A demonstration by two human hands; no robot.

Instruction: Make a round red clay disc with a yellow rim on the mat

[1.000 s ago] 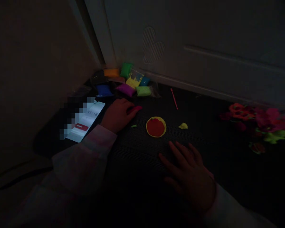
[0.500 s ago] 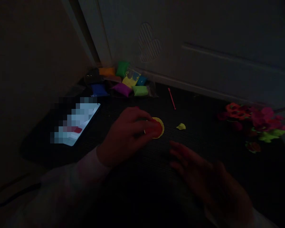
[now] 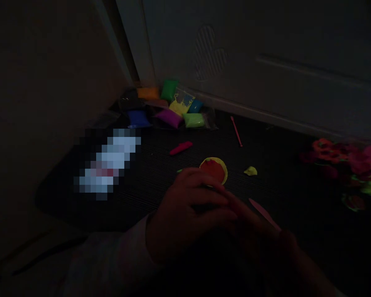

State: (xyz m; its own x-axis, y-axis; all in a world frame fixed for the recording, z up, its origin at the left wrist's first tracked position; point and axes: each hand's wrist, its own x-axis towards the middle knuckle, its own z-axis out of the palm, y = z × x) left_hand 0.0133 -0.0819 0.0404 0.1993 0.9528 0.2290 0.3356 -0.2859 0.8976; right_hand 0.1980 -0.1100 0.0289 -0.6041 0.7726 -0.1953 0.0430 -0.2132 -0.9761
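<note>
In very dim light my left hand reaches over my right hand, its bent fingers pressed onto the right fingers. Anything between them is hidden. My right hand lies stretched out, its fingers partly covered. Just beyond the touching hands sits a round disc of red clay with a yellow rim, a small green bit at its upper edge. To its right is a scrap of yellow clay. A pink pointed modelling tool shows beside my right hand. Left of the disc lies a magenta elongated piece.
Bags of coloured clay are heaped against the wall. A thin pink stick tool lies to their right. A lit phone, blurred out, is on the left of the dark table. Colourful clay flowers stand at the right.
My left hand has left the red disc and moved right and nearer, onto my right hand. The disc and magenta piece are now uncovered. The view has shifted slightly left.
</note>
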